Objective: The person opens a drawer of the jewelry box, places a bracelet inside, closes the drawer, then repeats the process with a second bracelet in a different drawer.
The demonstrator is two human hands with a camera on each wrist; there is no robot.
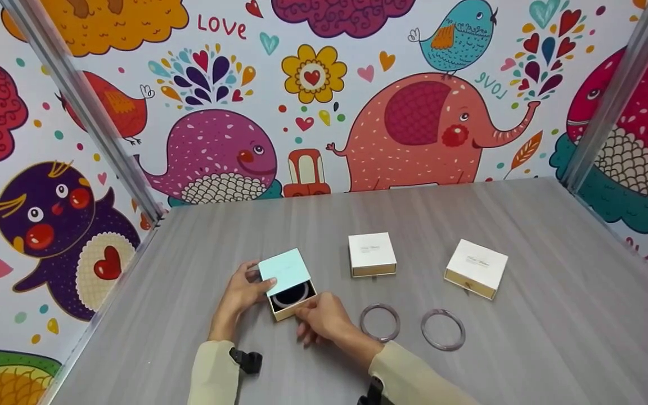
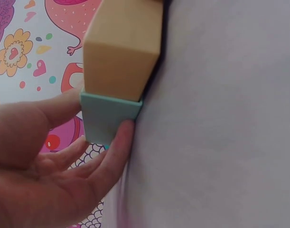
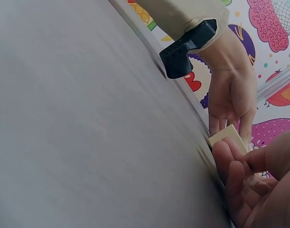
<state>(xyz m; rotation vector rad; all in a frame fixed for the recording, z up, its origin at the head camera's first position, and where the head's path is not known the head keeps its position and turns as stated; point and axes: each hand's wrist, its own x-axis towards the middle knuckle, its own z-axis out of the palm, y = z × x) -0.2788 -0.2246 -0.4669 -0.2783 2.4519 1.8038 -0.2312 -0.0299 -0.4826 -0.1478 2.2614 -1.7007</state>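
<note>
A small drawer box with a light blue sleeve (image 1: pixel 284 271) lies left of the table's middle. Its cream-gold drawer (image 2: pixel 118 71) is slid partway out toward me, and a bangle (image 1: pixel 305 293) shows on the black lining inside. My left hand (image 1: pixel 241 292) grips the sleeve, thumb on top and fingers along the far side and edge. With thumb and fingers, my right hand (image 1: pixel 324 318) pinches the drawer's front edge; in the right wrist view those fingers overlap the box's cream end (image 3: pixel 229 137). Two more bangles, one near (image 1: pixel 380 322) and one farther right (image 1: pixel 442 329), lie flat beside my right hand.
Two closed boxes with white tops stand farther back, one at the middle (image 1: pixel 372 254) and one at the right (image 1: pixel 476 268). The grey wood-grain table (image 1: pixel 526 225) ends at a cartoon-printed wall panel (image 1: pixel 324 129) with metal posts at its corners.
</note>
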